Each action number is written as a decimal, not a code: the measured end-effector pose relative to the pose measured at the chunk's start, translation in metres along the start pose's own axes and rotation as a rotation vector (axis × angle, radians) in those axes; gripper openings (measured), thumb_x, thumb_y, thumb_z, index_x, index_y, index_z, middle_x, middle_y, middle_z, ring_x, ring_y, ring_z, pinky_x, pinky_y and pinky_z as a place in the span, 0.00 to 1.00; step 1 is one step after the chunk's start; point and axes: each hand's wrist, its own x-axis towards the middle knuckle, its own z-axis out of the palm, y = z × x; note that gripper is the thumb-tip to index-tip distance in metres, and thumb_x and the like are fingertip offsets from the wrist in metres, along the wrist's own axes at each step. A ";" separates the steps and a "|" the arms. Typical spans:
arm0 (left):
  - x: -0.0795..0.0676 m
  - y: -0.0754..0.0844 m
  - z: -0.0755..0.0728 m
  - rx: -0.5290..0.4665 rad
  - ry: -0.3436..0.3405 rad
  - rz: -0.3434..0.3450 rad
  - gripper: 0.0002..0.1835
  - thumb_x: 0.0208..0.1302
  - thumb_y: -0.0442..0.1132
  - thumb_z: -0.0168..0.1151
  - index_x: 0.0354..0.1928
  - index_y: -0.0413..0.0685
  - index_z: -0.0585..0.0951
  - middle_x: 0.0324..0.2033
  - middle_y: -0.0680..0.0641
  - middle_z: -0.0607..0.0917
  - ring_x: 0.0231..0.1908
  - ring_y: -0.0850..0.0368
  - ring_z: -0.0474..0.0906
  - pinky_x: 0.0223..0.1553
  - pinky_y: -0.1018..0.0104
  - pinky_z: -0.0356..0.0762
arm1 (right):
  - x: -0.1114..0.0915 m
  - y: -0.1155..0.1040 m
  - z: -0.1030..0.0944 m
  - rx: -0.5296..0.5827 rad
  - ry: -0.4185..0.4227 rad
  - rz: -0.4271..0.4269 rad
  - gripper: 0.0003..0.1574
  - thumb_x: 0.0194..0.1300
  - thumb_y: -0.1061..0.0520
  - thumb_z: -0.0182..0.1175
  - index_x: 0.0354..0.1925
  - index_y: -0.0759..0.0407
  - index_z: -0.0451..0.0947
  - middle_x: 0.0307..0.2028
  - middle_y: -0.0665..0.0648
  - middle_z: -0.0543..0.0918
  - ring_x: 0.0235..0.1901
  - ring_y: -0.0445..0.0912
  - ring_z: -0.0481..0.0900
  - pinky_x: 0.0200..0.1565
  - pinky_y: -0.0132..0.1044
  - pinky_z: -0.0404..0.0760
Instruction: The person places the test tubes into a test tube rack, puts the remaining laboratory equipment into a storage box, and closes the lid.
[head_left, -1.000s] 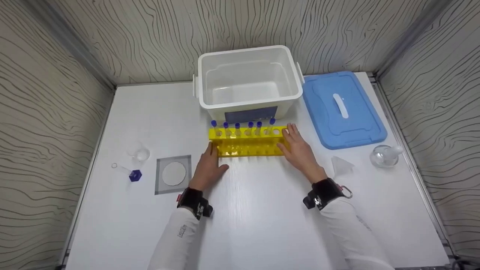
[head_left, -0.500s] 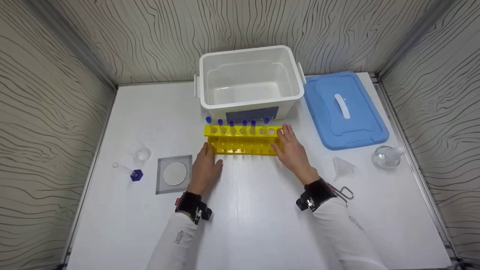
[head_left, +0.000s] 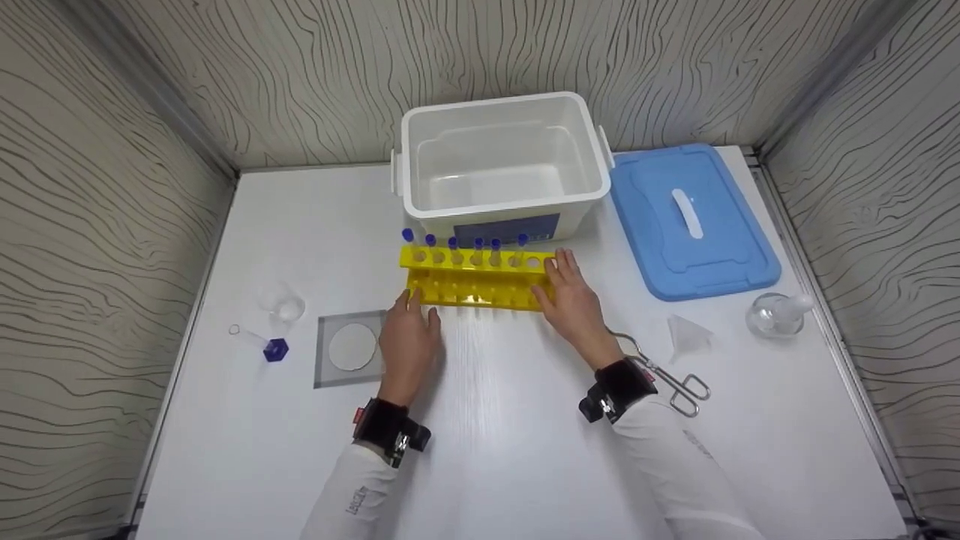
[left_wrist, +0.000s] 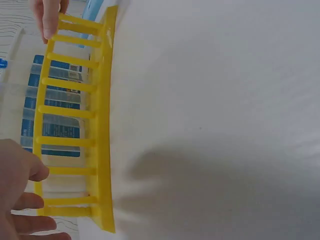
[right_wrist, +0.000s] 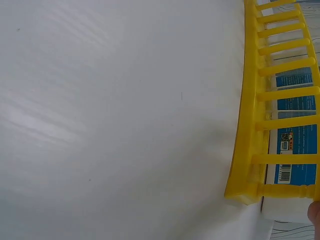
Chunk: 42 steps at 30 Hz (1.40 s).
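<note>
A yellow test tube rack (head_left: 472, 289) stands in front of the white bin, holding several blue-capped test tubes (head_left: 453, 244). My right hand (head_left: 576, 304) grips the rack's right end, with the thumb on its front and the fingers at the top plate. At the opposite end, my left hand (head_left: 409, 345) has its fingertips by the lower corner, fingers relaxed. The left wrist view shows that hand (left_wrist: 15, 185) with spread fingers beside the rack (left_wrist: 105, 125); contact is hard to tell. Only a fingertip of the right hand (right_wrist: 314, 215) shows in the right wrist view.
Behind the rack is an open white bin (head_left: 495, 210), with its blue lid (head_left: 694, 262) to the right. Crucible tongs (head_left: 667, 379), a funnel (head_left: 686, 336) and a glass bottle (head_left: 772, 316) lie or stand right. Leftward are a gauze mat (head_left: 324, 367), a flask (head_left: 286, 307) and a measuring cylinder (head_left: 275, 349).
The rack has slid left with its tubes, my right hand moving along with it. My left hand's fingers have drawn slightly back from the rack's end. The tongs have come out from under the right wrist.
</note>
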 end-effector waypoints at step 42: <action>0.019 0.056 0.024 0.163 -0.135 0.577 0.27 0.72 0.44 0.55 0.68 0.39 0.72 0.67 0.42 0.75 0.69 0.43 0.69 0.72 0.53 0.67 | 0.003 -0.029 0.018 0.093 0.000 -0.262 0.34 0.72 0.54 0.56 0.69 0.69 0.65 0.72 0.67 0.65 0.74 0.56 0.62 0.72 0.49 0.65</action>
